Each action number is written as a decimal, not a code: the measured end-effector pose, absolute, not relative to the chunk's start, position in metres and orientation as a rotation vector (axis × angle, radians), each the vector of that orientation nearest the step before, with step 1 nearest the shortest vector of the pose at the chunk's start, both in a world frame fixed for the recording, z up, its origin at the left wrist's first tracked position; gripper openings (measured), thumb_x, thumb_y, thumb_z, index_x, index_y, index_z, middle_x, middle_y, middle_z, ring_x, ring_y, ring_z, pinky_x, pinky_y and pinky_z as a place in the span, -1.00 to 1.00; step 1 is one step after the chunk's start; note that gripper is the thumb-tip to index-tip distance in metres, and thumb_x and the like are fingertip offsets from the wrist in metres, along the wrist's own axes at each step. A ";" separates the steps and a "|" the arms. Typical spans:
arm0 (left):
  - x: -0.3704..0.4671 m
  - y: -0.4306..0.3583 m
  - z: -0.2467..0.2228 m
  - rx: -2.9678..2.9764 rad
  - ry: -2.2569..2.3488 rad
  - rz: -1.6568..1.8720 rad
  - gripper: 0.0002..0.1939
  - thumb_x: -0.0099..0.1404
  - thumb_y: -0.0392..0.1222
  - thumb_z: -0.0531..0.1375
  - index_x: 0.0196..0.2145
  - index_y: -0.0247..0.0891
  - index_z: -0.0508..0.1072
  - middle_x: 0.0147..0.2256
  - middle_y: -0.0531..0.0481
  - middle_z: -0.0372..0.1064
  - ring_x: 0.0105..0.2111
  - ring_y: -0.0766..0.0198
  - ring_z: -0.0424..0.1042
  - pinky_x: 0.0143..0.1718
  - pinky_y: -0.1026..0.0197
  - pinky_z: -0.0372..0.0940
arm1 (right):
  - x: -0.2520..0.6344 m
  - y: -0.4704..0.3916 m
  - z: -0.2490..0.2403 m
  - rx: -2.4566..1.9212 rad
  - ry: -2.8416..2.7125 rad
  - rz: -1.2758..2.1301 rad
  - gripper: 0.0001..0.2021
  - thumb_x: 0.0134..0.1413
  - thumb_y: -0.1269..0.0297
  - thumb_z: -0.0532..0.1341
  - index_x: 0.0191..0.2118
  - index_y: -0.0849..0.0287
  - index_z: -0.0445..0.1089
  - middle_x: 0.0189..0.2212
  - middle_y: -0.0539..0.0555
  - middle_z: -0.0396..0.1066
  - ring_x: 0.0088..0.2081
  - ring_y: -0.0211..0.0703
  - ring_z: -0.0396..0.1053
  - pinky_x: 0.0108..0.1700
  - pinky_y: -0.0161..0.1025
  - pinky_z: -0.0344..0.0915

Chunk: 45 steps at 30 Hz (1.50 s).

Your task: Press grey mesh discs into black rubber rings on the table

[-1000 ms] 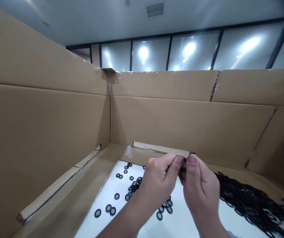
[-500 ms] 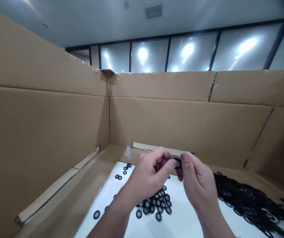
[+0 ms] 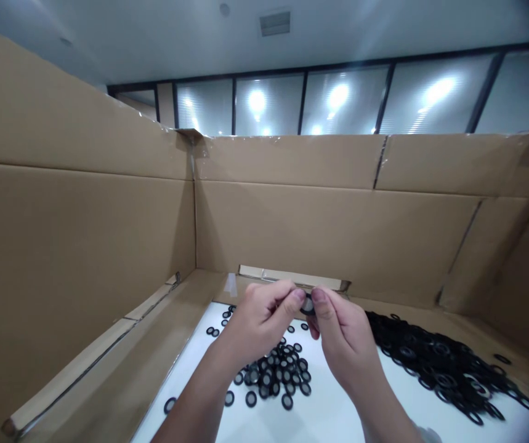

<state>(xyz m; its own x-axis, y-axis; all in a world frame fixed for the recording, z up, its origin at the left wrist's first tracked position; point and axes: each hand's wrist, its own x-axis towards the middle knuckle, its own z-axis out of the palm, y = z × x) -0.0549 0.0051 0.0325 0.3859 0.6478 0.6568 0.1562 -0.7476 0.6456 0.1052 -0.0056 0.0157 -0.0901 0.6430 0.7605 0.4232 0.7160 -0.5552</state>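
Between my two hands is a black ring with a grey disc in its centre (image 3: 308,305). My left hand (image 3: 262,320) pinches its left edge between thumb and fingers, while the thumb and fingers of my right hand (image 3: 343,329) grip the right edge. Both hands hover over a white board (image 3: 324,400). Below them lies a heap of similar black rings with grey centres (image 3: 287,369), partly hidden by my left forearm. On the right spreads a larger pile of plain black rings (image 3: 430,357).
Tall cardboard walls (image 3: 282,227) enclose the board at the back and sides. A folded cardboard strip (image 3: 93,363) runs along the left, and another strip (image 3: 292,277) lies at the back. Several loose rings (image 3: 212,331) are scattered on the board's left part.
The view has shifted slightly, so the hands and box appear farther left. The held ring has turned, showing its grey centre more fully. Both hands still pinch it.
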 end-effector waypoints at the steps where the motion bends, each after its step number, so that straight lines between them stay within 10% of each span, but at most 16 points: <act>1: -0.053 0.005 0.032 2.151 0.675 1.334 -0.60 0.51 -0.06 -0.01 -0.48 -0.25 0.23 -0.62 0.16 0.18 -0.59 0.43 0.18 -0.49 0.33 0.09 | 0.104 -0.005 0.014 -0.873 -1.683 0.252 -0.55 0.44 0.07 -0.06 -0.50 0.12 0.13 -0.63 -0.08 0.14 -0.58 -0.28 0.14 -0.51 -0.31 0.06; 31: -0.056 0.021 0.027 1.730 0.582 1.129 -0.84 0.35 -0.13 0.21 -0.25 -0.27 0.35 -0.37 0.08 0.25 -0.44 0.40 0.27 -0.45 0.34 0.21 | 0.108 0.003 0.015 -0.893 -1.749 0.252 -0.54 0.44 0.08 -0.07 -0.51 0.12 0.15 -0.62 -0.07 0.20 -0.55 -0.26 0.18 -0.48 -0.31 0.10; 39: -0.071 0.029 0.026 1.705 0.623 1.091 -0.82 0.30 -0.13 0.23 -0.32 -0.29 0.35 -0.45 0.12 0.24 -0.54 0.43 0.22 -0.48 0.31 0.19 | 0.122 -0.003 0.024 -0.954 -2.013 0.312 -0.90 0.35 0.19 0.14 -0.16 0.07 0.33 -0.32 -0.01 0.41 -0.35 -0.22 0.35 -0.40 -0.32 0.25; 45: -0.070 0.025 0.030 1.714 0.634 1.037 -0.82 0.29 -0.14 0.22 -0.27 -0.34 0.44 -0.42 0.05 0.34 -0.56 0.45 0.19 -0.51 0.32 0.11 | 0.120 -0.007 0.027 -0.879 -2.093 0.258 -0.79 0.34 0.32 0.16 0.02 -0.07 0.37 -0.24 -0.02 0.37 -0.30 -0.25 0.34 -0.36 -0.34 0.31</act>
